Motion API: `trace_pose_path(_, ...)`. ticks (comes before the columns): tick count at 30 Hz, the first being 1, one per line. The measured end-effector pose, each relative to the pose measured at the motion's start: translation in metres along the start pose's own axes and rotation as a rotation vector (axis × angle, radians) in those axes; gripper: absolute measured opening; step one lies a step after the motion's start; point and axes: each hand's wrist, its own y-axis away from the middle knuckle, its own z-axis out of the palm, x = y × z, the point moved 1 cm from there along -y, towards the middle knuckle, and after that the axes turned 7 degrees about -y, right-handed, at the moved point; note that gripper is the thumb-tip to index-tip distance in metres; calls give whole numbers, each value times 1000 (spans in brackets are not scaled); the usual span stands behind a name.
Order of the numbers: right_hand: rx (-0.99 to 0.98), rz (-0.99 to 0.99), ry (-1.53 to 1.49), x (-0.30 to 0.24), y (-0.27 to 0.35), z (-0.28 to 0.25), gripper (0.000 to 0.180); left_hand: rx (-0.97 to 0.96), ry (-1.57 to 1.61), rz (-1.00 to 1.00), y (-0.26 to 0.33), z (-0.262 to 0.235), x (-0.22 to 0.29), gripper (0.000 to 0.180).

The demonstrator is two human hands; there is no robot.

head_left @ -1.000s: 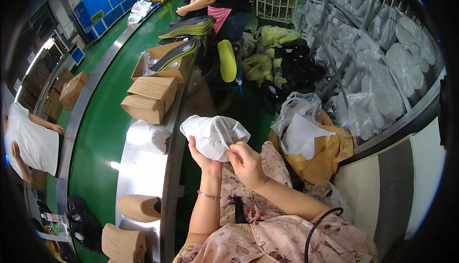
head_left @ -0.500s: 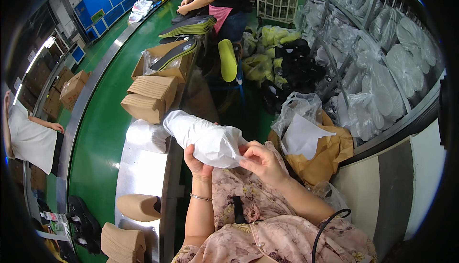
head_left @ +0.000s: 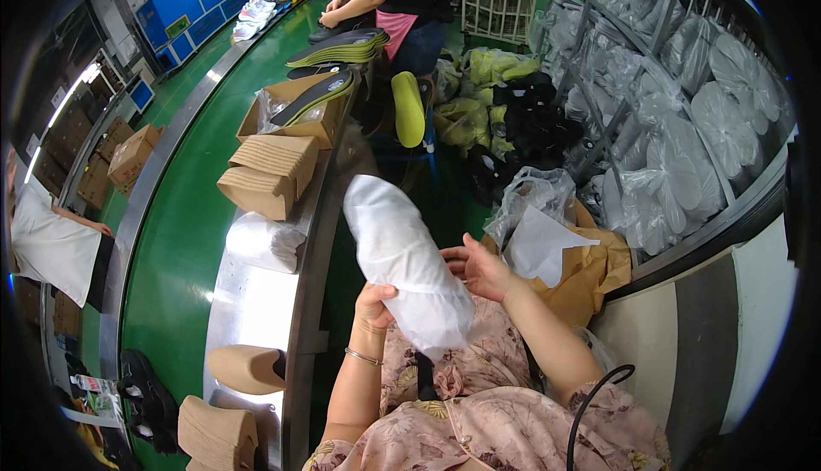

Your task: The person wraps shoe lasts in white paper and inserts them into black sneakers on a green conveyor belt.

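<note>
A long, shoe-shaped bundle wrapped in white paper (head_left: 402,257) is held in front of my chest, tilted with its far end toward the upper left. My left hand (head_left: 375,304) is closed round its left side, thumb on top of the paper. Just off the bundle's right side, my right hand (head_left: 481,272) has its fingers apart and holds nothing. What lies inside the wrapping is hidden. Another white wrapped bundle (head_left: 265,242) rests on the metal ledge to my left.
Brown moulded cardboard inserts (head_left: 265,171) sit along the metal ledge (head_left: 231,313) beside the green belt (head_left: 162,291). Beyond them stands a carton (head_left: 327,129) with insoles. At right are brown paper (head_left: 590,287) and a rack of plastic-bagged pieces (head_left: 676,163). A co-worker (head_left: 398,0) stands ahead.
My right hand has let go of the wrapping's near end and opened beside it. My left hand has turned the bundle to point more away from me, its near end lower.
</note>
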Motion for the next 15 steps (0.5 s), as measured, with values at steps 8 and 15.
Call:
trace_pose_path(8, 322, -330, 95, 9, 6, 22, 23, 173, -376, -61, -2, 11, -9, 63)
trace_pose_path(15, 552, -645, 199, 51, 8, -54, 20, 299, -252, -328, 8, -12, -101, 69)
